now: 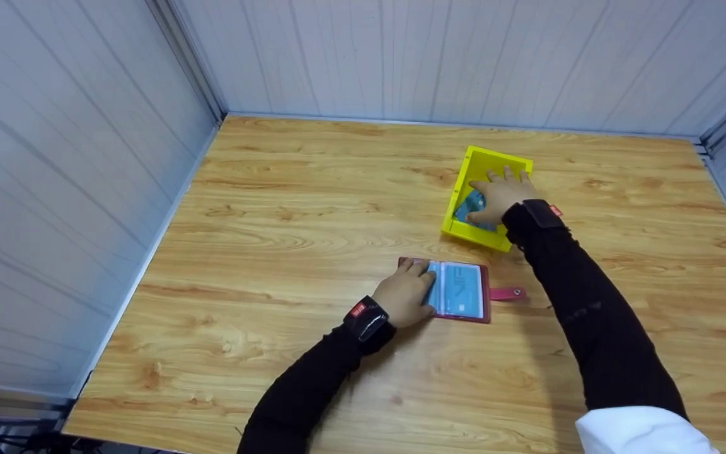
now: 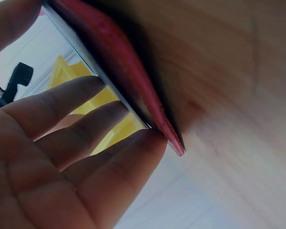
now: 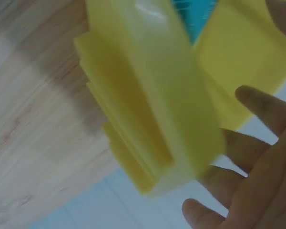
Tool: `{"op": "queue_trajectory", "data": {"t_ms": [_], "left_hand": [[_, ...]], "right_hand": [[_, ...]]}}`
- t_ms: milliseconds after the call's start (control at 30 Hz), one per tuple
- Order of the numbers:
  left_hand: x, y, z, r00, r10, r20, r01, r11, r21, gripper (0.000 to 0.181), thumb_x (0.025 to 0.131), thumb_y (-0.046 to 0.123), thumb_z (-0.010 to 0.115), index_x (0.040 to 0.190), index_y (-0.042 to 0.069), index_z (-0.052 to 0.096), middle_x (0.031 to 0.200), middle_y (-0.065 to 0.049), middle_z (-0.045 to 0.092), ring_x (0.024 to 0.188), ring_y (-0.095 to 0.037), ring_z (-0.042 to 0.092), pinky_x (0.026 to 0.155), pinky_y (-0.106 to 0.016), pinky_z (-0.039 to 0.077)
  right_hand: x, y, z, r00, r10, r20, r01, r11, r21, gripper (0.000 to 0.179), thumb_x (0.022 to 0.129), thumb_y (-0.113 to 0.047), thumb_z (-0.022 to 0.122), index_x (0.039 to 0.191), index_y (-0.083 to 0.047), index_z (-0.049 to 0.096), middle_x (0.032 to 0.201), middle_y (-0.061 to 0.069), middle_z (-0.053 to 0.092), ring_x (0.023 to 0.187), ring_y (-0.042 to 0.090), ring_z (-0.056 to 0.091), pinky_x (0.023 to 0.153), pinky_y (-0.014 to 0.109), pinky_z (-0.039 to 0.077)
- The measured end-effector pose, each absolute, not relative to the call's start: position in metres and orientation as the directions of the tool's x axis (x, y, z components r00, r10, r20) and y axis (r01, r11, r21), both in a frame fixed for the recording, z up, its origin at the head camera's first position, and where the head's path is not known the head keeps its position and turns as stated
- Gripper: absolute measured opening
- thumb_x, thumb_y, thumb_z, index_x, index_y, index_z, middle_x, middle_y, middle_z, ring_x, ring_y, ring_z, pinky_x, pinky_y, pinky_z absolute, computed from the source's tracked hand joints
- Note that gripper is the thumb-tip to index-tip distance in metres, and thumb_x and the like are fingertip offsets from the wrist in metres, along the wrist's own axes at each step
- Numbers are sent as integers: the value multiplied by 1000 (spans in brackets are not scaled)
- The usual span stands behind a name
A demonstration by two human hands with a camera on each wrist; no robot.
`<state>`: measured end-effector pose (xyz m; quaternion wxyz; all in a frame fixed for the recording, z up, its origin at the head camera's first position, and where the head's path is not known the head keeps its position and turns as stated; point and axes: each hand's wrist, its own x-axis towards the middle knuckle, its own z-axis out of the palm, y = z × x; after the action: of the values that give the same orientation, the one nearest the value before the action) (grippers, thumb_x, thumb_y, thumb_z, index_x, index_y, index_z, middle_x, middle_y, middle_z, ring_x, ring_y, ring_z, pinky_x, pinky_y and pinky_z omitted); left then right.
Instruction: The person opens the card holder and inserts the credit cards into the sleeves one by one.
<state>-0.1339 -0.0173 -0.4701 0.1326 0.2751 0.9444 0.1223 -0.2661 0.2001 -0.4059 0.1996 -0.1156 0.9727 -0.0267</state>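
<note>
A pink-red card holder (image 1: 486, 302) lies spread open on the table, with a blue card (image 1: 464, 291) in the clear sleeve on its right half. Resting on the left half is my left hand (image 1: 403, 295), its fingers fairly straight; in the left wrist view the fingertips touch the edge of the holder (image 2: 143, 81). Beyond it stands a yellow box (image 1: 454, 205) with blue card-like pieces (image 1: 467, 208) inside. My right hand (image 1: 505, 197) is over the box, fingers spread and partly covering those pieces. Whether it touches them is hidden.
The holder's pink snap strap (image 1: 507, 294) extends right across the wooden table (image 1: 275, 239). White panel walls (image 1: 363, 63) enclose the back and sides. Dark cables (image 1: 4, 435) show past the table's front left corner.
</note>
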Motion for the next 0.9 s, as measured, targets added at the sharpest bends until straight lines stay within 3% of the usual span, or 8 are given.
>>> {"op": "queue_trajectory", "data": {"t_ms": [300,433,500,567,633,733,800,900], "left_hand": [[-134,-18,-472,-810,560,-175,494,811,313,66,87,33,72,143,5,49,154,-16,40,144,-37,35,119,-41,31],[-134,-19,-472,-811,561,-165,495,809,317,67,87,33,72,142,5,49,154,-17,40,143,-38,36,118,-41,33],[-134,-18,-472,-811,563,-160,498,807,319,66,86,32,73,142,5,50,153,-17,40,143,-38,36,118,-41,33],[-134,-18,-472,-811,564,-157,499,806,318,67,86,32,73,142,5,50,153,-17,40,143,-38,36,118,-41,33],[-134,-18,-472,-812,562,-156,499,808,313,67,86,32,73,142,5,50,153,-17,40,143,-38,37,118,-41,33],[-134,-19,-471,-812,562,-157,501,810,305,68,85,33,73,142,5,50,154,-17,40,142,-38,37,118,-41,33],[-134,-19,-472,-813,562,-154,503,810,302,68,85,33,73,142,5,50,153,-16,41,142,-38,37,118,-41,33],[-134,-19,-472,-813,563,-148,505,808,303,67,85,33,73,142,5,51,152,-16,42,142,-37,38,118,-41,33]], "right_hand": [[-289,202,-432,-860,-221,-461,-205,975,-86,91,88,-59,59,158,-21,15,163,22,-1,147,52,-7,116,67,-10],[-287,198,-433,-859,-196,-473,-197,979,-49,87,89,-52,60,157,-16,20,163,24,5,146,53,1,113,71,-11],[-284,195,-433,-861,-186,-474,-186,981,-47,81,90,-47,60,155,-13,28,161,24,18,146,51,14,113,71,-10],[-282,193,-433,-867,-180,-464,-174,983,-56,71,90,-41,61,150,-11,38,155,23,35,140,45,32,115,71,-2],[-282,193,-436,-873,-177,-454,-152,984,-92,60,91,-37,62,143,-11,48,142,19,52,124,39,48,115,66,16],[-284,194,-440,-880,-195,-434,-149,979,-138,50,90,-33,64,133,-10,56,120,16,65,100,33,54,97,52,42],[-286,194,-442,-878,-212,-429,-154,974,-166,48,90,-33,65,131,-8,59,111,15,66,91,30,54,83,43,46],[-288,195,-443,-874,-237,-425,-168,966,-194,40,90,-34,65,118,-5,65,95,12,63,82,27,54,73,37,44]]}}
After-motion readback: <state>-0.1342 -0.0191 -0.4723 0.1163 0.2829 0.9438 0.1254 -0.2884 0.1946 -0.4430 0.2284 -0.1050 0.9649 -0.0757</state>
